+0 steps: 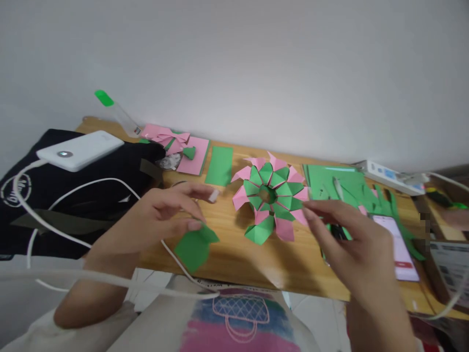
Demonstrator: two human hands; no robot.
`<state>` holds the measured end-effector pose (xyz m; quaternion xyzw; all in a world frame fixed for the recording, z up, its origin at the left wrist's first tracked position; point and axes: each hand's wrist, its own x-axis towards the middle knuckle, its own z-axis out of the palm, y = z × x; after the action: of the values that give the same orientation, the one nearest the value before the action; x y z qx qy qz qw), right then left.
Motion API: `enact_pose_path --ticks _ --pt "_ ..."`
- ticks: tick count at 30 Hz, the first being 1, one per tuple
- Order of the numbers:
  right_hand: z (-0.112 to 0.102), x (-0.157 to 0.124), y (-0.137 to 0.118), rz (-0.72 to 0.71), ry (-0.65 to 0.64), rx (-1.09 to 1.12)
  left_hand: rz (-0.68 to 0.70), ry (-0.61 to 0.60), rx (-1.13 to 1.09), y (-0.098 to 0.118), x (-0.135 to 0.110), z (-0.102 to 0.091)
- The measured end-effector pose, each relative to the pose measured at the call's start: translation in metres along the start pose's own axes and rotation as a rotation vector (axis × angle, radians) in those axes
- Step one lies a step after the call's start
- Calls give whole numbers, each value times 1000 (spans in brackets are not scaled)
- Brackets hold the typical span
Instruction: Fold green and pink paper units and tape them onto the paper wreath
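Bottom of the frame, a printed shirt and a white cable looping across it. Just above, the left hand pinches a green folded piece by its top edge, thumb against fingers, so the piece hangs low over the table edge. Centre frame, the pink-and-green paper ring lies flat between both hands, within easy reach. The right hand, fingers loosely spread, points its tips at the ring's right petals; it's blurred, so I cannot tell whether it grips one. A phone lies face up at right, readable beside the work.
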<state>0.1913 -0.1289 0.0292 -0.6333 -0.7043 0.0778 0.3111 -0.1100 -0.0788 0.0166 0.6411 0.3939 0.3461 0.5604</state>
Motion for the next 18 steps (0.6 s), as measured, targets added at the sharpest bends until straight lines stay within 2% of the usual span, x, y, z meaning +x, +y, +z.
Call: enact_pose_path --ticks 3,6,9,11,16,18 --pt "14 16 -37 -241 -35 144 141 -136 -4 15 11 21" --pt "22 26 -54 -313 -47 189 208 -176 -31 21 21 33" --pt "26 30 -53 -340 10 195 218 -167 -88 25 27 39" --pt "28 30 -47 -366 66 163 164 -150 -157 27 29 43" --pt "30 25 -35 -479 137 132 -70 -107 -463 25 33 51" --pt "29 21 -35 -422 193 209 -117 -123 -552 22 34 54"
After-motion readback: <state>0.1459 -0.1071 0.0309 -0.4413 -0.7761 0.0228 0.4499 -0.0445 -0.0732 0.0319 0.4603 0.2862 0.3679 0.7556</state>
